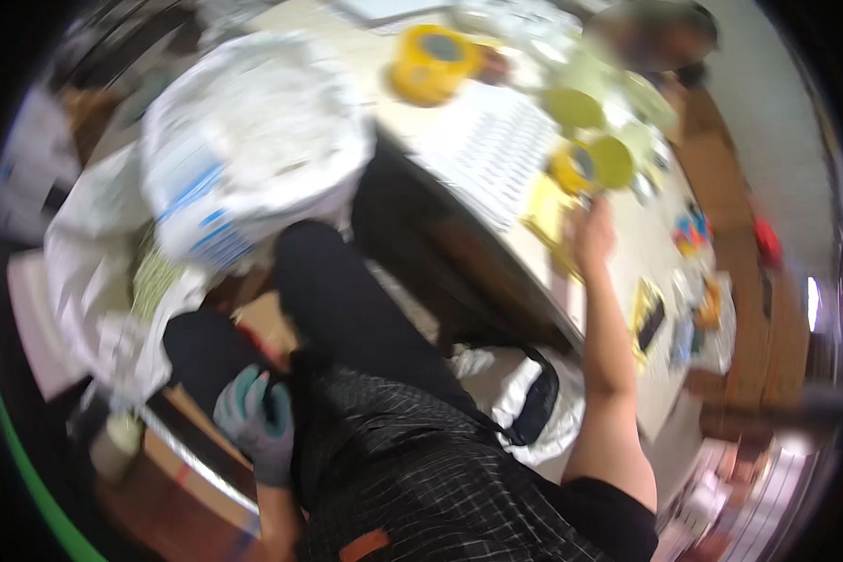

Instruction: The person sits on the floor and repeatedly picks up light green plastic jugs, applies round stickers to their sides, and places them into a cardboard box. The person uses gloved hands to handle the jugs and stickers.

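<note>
Step, prob. reach: our bare R hand (593, 236) over worktop (644, 245), just beside smaller yellow roll (562, 172); blurred, can't tell opening/grip. Gloved L hand (253, 412) half-curled by thigh (197, 351), contents unclear. Next needs precise fingers, we reckon.

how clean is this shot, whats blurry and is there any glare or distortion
In the head view, the right hand, the small yellow roll near it and the printed sheet look smeared; in the head view, the checked garment is clearer; also in the head view, a bright patch glares near the right rim, and the fisheye leaves dark corners.
</note>
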The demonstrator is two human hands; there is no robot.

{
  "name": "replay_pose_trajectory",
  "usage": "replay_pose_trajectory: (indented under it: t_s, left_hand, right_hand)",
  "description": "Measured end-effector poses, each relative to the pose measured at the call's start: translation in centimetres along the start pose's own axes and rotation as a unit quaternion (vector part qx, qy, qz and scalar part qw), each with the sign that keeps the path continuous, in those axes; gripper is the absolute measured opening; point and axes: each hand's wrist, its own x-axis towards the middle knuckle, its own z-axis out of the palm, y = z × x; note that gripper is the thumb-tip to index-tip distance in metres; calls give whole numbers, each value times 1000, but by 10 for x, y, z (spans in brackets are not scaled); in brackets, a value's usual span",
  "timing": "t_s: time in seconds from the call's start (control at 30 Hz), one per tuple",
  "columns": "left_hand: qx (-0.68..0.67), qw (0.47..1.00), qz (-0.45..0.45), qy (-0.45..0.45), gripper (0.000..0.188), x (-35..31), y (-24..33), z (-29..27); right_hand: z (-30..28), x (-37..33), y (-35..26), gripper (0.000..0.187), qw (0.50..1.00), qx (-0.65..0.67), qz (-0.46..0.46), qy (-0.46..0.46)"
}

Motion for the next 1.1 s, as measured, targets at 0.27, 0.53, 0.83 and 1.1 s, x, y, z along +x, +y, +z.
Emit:
replay_pose_trajectory:
  t_s: [0.27,0.53,0.83,1.1]
  left_hand:
    - [-73,945,-227,223,48,-20,-87,-28]
    - [187,751,-582,248,71,-167,-346,-18]
    - [435,759,-343,-342,66,-167,-587,-46]
    - [542,784,-264,-149,74,-205,-554,-56]
  right_hand:
    - [1,-83,-47,51,943,-26,-301,143]
    - [-48,-197,-228,46,836,238,-482,-109]
    - [-28,-250,-302,49,816,226,-482,-226]
    - [-22,-255,-295,47,813,245,-479,-225]
